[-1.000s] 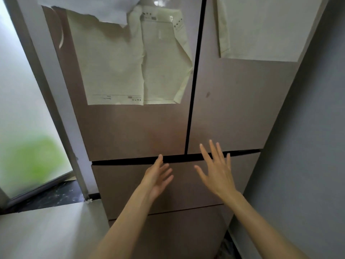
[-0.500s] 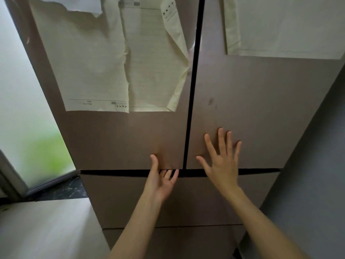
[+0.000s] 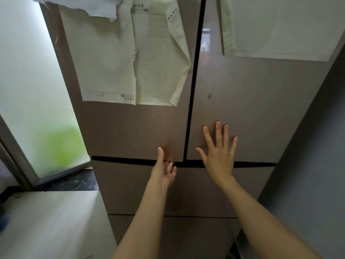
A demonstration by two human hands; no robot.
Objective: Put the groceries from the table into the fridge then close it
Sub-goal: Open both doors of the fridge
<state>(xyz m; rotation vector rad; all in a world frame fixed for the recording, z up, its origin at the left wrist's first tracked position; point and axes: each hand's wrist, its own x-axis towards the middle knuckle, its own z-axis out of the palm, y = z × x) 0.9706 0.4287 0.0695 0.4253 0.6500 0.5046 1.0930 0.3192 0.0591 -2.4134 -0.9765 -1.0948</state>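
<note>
A brown fridge (image 3: 130, 131) fills the view, its two upper doors shut or nearly so, with drawers (image 3: 130, 186) below. My left hand (image 3: 164, 171) is at the bottom edge of the left door. Its thumb lies on the door's face and its fingertips reach into the dark gap under the door, pinching the edge. My right hand (image 3: 219, 156) lies flat on the lower part of the right door (image 3: 261, 118), fingers spread. No groceries are in view.
Papers (image 3: 130, 58) hang on the left door and another sheet (image 3: 280, 25) on the right door. A grey wall (image 3: 313, 165) stands close on the right. A frosted glass door (image 3: 33, 90) and a pale surface (image 3: 52, 221) lie to the left.
Both hands rose from in front of the drawer to the upper doors. The right hand flattened on the right door; the left hand took the left door's bottom edge.
</note>
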